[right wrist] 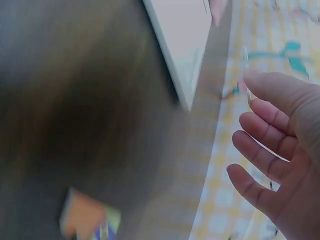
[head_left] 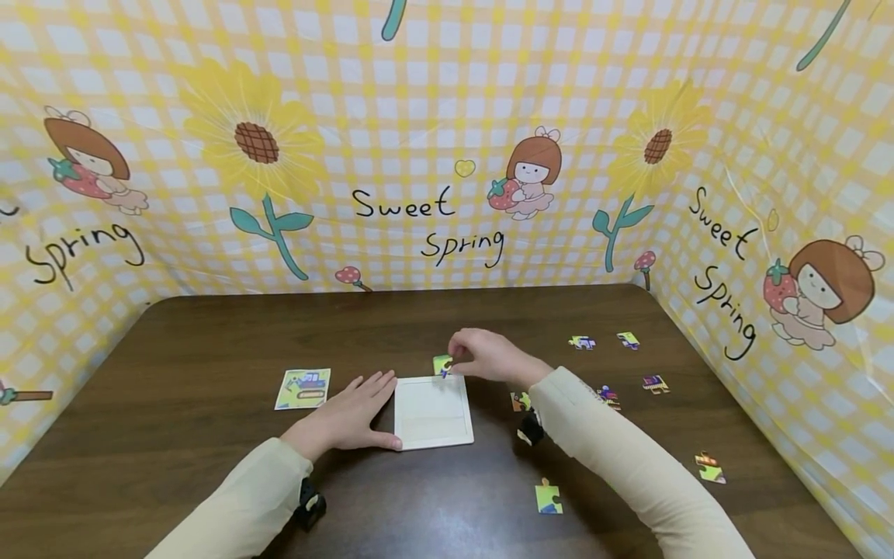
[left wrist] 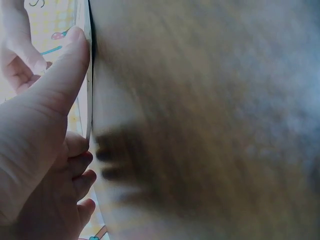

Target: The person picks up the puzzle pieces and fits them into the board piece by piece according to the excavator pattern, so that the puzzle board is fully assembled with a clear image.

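Observation:
A white square puzzle frame [head_left: 433, 413] lies flat on the table. My left hand [head_left: 356, 415] rests at its left side, fingers extended; in the left wrist view the thumb [left wrist: 65, 75] touches the frame's edge. My right hand [head_left: 492, 357] pinches a yellow-green jigsaw piece [head_left: 441, 363] between thumb and index finger above the frame's far right corner. The right wrist view shows that piece [right wrist: 247, 75] nearly edge-on, while the other fingers hang loosely curled. Left of the left hand lies a square picture card [head_left: 303, 388] with a blue and yellow digger.
Loose jigsaw pieces lie on the right: one near the front [head_left: 549, 497], one at the far right [head_left: 710, 467], and several others farther back, such as a purple piece [head_left: 656, 383]. The right forearm partly covers some. A checked cloth [head_left: 412, 140] walls the table's back and sides.

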`<state>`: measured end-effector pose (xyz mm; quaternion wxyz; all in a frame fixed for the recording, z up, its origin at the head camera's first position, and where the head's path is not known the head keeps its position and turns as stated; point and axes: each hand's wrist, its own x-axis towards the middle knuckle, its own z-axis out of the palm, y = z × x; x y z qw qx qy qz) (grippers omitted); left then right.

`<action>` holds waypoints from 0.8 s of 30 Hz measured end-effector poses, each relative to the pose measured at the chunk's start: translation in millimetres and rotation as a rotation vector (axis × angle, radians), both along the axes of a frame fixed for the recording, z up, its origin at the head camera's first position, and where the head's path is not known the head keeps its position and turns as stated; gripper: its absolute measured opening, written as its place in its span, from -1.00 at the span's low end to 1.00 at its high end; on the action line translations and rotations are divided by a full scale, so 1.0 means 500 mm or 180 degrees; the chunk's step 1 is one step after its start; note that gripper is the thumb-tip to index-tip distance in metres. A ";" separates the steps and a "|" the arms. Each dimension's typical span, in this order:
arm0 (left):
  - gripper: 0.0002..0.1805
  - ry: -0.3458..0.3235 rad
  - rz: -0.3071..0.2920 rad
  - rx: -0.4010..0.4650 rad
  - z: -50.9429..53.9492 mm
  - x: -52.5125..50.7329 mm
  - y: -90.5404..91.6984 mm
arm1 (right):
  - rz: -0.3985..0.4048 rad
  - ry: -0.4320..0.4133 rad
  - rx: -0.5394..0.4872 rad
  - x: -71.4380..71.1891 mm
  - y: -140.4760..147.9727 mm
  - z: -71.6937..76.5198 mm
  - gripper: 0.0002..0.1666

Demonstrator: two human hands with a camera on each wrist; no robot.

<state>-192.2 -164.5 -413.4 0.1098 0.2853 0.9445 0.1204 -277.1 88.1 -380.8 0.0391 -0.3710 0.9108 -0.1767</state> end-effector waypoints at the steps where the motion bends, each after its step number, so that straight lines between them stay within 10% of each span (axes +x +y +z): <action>1: 0.11 -0.0009 0.0006 -0.0005 0.001 0.000 0.001 | 0.0049 -0.0032 0.0016 0.006 -0.009 -0.001 -0.76; 24: 0.11 -0.0026 0.0039 -0.0028 0.004 0.001 0.002 | 0.0270 0.0038 0.0298 0.036 -0.103 -0.044 -0.79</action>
